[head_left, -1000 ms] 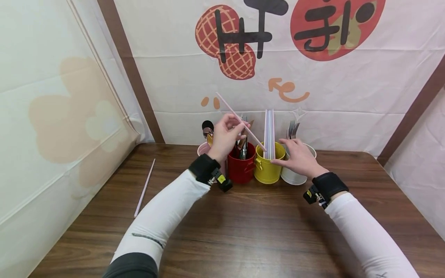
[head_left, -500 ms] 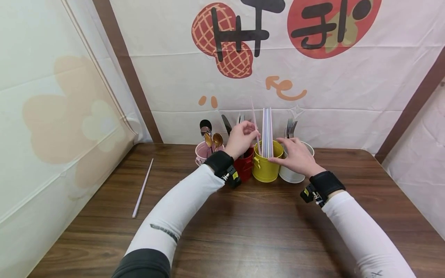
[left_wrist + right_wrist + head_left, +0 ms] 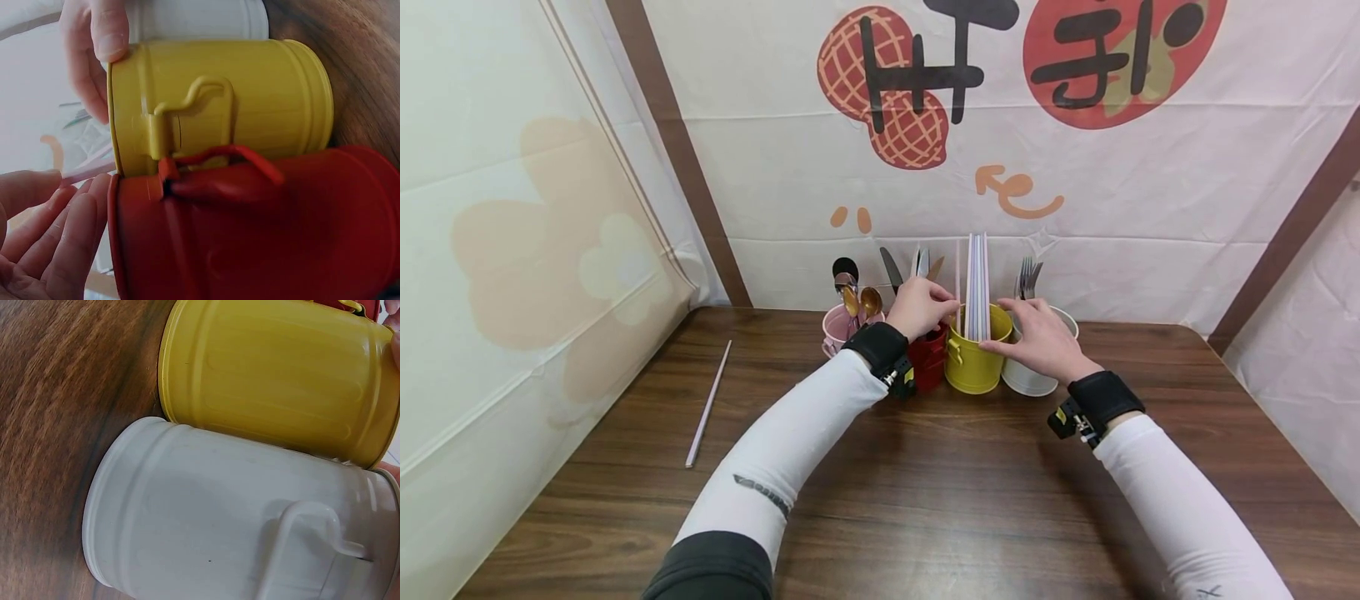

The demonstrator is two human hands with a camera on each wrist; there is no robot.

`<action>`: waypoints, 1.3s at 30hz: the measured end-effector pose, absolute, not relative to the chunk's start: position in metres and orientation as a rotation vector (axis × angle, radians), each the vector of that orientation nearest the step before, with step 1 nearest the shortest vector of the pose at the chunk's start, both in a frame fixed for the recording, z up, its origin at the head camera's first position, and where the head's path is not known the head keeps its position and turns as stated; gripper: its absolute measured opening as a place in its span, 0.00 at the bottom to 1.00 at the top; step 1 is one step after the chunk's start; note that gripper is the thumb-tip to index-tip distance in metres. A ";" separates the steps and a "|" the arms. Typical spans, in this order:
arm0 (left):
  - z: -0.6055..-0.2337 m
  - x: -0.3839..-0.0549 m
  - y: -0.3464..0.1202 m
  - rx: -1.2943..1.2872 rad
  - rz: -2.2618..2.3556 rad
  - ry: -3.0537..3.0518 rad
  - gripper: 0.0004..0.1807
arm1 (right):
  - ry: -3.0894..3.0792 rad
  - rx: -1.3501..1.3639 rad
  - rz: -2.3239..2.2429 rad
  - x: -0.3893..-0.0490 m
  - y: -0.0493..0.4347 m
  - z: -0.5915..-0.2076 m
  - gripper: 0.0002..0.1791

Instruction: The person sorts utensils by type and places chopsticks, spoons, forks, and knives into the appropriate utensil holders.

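Note:
My left hand [image 3: 921, 307] pinches a pink chopstick [image 3: 94, 170] between thumb and fingers. In the head view it stands nearly upright, its lower end inside the yellow bucket [image 3: 973, 371], left of a bundle of pale chopsticks [image 3: 977, 283]. My right hand [image 3: 1041, 336] grips the yellow bucket's rim on the right, its thumb on the front, as the left wrist view also shows. Beneath my left hand is the red bucket [image 3: 262, 237], which holds knives [image 3: 922, 262]. Far to the left, another chopstick [image 3: 709, 404] lies on the table [image 3: 880, 517].
Left of the red bucket, a pink bucket [image 3: 835, 329] holds several spoons [image 3: 850, 296]. The white bucket [image 3: 206, 506] with forks [image 3: 1027, 277] touches the yellow one on its right. A printed cloth [image 3: 775, 192] hangs close behind the row.
My left hand has moved right from above the red bucket to the yellow one. The slanted chopstick has become upright and gone lower into it. My right hand stays at the rim.

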State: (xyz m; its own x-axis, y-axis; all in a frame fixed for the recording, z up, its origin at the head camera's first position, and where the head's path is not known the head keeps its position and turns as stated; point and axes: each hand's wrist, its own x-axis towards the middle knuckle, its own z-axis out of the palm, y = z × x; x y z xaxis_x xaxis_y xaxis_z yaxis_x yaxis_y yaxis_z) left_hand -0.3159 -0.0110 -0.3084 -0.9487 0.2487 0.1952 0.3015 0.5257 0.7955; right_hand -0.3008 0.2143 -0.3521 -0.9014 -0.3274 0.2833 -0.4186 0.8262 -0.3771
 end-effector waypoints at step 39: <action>-0.331 -0.279 -0.319 -0.130 -0.519 -3.164 0.33 | -2.827 0.556 0.692 -0.299 0.214 -0.351 0.52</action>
State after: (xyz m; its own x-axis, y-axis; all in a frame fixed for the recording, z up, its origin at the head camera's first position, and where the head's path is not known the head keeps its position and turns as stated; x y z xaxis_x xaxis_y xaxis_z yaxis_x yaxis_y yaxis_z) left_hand -0.2786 -0.3190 -0.3310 -0.9945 0.0904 -0.0534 0.0686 0.9445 0.3212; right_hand -0.2995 0.2136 -0.3507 -0.9142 -0.3139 0.2564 -0.3968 0.8220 -0.4086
